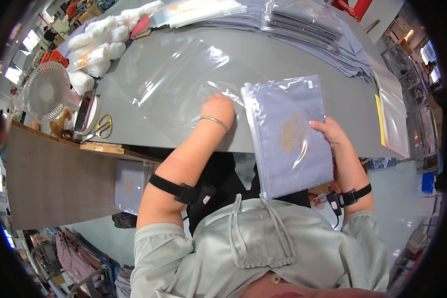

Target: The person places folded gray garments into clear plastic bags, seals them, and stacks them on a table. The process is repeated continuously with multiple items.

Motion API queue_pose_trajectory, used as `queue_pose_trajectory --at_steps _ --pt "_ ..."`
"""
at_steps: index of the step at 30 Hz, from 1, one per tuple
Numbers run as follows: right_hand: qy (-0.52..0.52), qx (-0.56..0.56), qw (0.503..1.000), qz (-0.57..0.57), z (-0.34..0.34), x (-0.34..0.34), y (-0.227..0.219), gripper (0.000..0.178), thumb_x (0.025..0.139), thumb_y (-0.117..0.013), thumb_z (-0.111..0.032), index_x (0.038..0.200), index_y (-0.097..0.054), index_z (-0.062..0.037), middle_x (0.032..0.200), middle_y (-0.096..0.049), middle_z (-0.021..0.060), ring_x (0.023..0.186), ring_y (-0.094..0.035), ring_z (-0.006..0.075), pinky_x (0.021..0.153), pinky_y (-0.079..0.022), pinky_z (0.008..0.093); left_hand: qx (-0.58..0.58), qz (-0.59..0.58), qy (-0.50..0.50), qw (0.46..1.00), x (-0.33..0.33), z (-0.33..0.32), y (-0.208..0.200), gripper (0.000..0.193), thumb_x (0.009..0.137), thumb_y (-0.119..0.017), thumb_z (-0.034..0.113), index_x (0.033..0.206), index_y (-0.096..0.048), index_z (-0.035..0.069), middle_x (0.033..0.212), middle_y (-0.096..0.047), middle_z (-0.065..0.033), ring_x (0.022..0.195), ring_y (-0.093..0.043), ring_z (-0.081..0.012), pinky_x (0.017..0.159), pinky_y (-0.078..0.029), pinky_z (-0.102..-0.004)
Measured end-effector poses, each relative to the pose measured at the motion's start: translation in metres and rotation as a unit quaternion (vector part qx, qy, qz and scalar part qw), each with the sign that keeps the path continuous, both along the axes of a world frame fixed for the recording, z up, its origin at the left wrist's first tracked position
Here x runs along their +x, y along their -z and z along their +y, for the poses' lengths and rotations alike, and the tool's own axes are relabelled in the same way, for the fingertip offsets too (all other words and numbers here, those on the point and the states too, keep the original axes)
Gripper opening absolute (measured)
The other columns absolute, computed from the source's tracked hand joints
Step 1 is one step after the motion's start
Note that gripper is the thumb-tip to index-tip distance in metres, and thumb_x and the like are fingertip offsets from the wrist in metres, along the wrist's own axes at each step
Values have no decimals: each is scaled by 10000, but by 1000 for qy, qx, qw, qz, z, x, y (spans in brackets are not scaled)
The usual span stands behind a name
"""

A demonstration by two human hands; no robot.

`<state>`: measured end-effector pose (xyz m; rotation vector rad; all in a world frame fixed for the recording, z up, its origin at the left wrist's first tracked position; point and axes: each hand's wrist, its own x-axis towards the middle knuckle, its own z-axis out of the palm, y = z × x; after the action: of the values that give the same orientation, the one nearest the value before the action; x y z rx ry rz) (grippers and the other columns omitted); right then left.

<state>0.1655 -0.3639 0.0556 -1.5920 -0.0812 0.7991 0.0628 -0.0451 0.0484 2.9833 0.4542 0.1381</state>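
My right hand grips the right edge of a packed bag, thumb on top. The clear bag holds a folded lavender-grey cloth with a gold print, and it has a white strip along its left edge. It is held tilted over the near table edge. My left hand is closed, its fingers curled down against the near right part of a large clear plastic sheet or bag lying flat on the grey table. Whatever the fingertips pinch is hidden under the hand.
White plastic-wrapped bundles sit at the back left, near a small fan and yellow-handled scissors. Packed bags lie on lavender cloth along the back. Plastic sheeting hangs at the right edge.
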Motion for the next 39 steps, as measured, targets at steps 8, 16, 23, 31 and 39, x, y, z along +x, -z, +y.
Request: queue_pose_trajectory --at_steps 8,16,23,31,39 --pt "-29 16 997 69 52 3 -1 379 759 -708 -128 1069 -577 46 939 -650 128 789 -646 198 714 -526 332 -94 -204 76 971 2 22 -15 315 795 -608 149 1074 -516 35 1138 -537 -172 998 -550 -368 877 -455 -421" --pt "38 106 985 133 99 31 8 316 771 -690 -131 1030 -604 29 920 -659 145 769 -656 237 697 -533 365 -84 -83 -63 991 -61 25 22 693 803 -622 212 1374 -286 11 1403 -292 -256 1318 -270 -393 1063 -194 -558" --pt "152 196 936 249 140 50 26 287 828 -611 -236 987 -616 3 930 -657 145 780 -645 273 718 -520 414 -79 -114 -21 990 -61 35 28 743 783 -633 229 1379 -258 -10 1421 -255 -264 1292 -306 -406 1048 -264 -524" --pt "245 175 942 150 140 24 27 337 825 -631 -236 1054 -582 6 969 -638 132 824 -627 251 738 -501 363 -49 -151 -154 975 -67 18 26 385 752 -616 128 1118 -537 37 912 -559 -198 857 -553 -367 725 -448 -475" --pt "291 171 939 60 133 -6 31 346 859 -605 -181 1128 -544 26 1051 -614 128 912 -609 240 804 -481 353 -682 -225 -145 681 -77 27 23 406 911 -419 -9 1316 -404 -33 1064 -592 -154 893 -616 -187 773 -557 -316"
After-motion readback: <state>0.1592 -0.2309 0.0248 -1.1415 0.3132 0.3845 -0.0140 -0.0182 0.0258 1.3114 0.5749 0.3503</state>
